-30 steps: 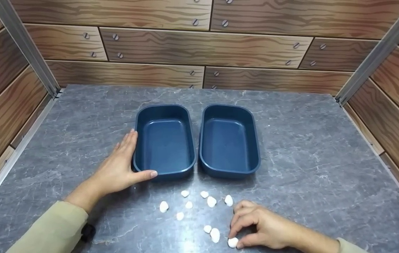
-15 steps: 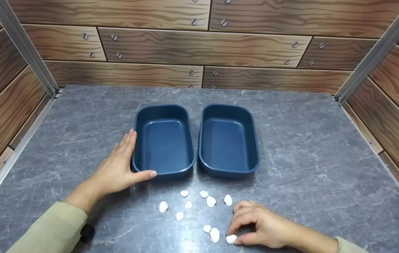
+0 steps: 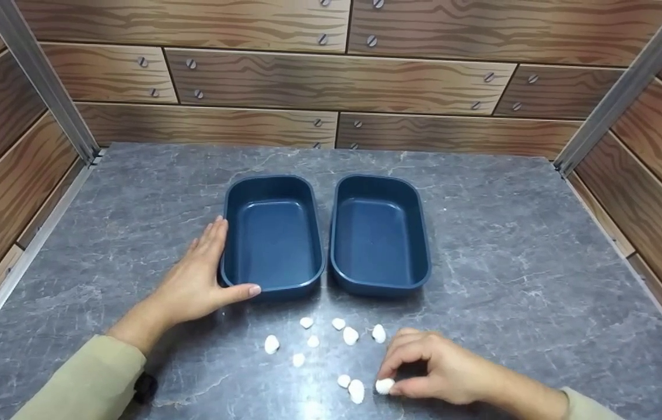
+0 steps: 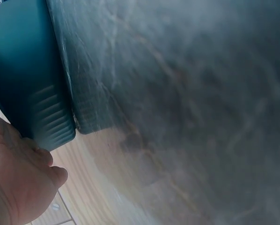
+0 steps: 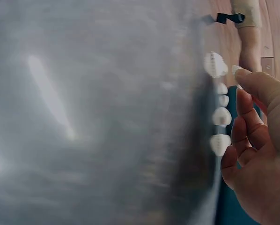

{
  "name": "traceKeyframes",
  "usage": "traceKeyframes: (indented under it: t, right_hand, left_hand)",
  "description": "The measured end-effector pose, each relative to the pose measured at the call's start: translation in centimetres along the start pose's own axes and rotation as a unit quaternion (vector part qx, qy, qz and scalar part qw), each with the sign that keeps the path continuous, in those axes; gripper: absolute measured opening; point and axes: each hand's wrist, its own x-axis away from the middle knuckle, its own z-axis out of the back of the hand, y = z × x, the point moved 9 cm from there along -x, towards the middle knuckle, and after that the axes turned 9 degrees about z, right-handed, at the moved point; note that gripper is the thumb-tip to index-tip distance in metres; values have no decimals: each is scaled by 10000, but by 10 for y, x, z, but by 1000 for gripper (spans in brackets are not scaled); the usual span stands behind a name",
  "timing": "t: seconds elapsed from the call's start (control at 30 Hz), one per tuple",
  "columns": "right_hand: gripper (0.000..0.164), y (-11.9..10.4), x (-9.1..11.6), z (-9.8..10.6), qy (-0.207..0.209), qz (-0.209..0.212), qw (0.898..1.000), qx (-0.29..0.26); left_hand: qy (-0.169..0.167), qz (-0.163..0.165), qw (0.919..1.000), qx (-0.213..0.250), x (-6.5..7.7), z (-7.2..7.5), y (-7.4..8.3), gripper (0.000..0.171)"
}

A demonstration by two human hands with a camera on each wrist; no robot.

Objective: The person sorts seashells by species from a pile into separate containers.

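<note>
Two dark blue rectangular tubs stand side by side: a left tub (image 3: 275,245) and a right tub (image 3: 378,242), both with bare insides. My left hand (image 3: 193,286) rests along the left tub's outer side, fingers straight, the thumb across its near corner. In the left wrist view this hand (image 4: 20,178) lies against the ribbed wall of the tub (image 4: 32,70). Between thumb and forefinger my right hand (image 3: 435,367) pinches a small white seashell (image 3: 384,386). Just left of it lie a larger seashell (image 3: 356,391) and a smaller one (image 3: 343,381).
Several more white seashells, among them one at the left (image 3: 272,344) and one at the right (image 3: 378,333), lie scattered on the grey marbled table (image 3: 511,262) in front of the tubs. Wood-patterned panels (image 3: 336,81) enclose the table at the back and sides.
My right hand has shifted slightly up and away from the near edge, bringing the pinched seashell with it. The left hand and both tubs have stayed where they were.
</note>
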Motion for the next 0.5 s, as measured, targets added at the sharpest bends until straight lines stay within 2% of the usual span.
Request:
traceKeyframes:
  t: [0.2,0.33,0.5]
  right_hand:
    - [25,-9,-28,30,164,-222,9996,89]
    - [22,-12,-53,53,244,-413,9987,187]
    - [21,-8,-88,79,344,-414,9975,456]
  left_hand:
    - [46,-23,10000,-46,-1,0,1,136]
    - [58,-23,10000,-40,0,0,1,136]
    - [56,-1,10000,7,0,0,1,133]
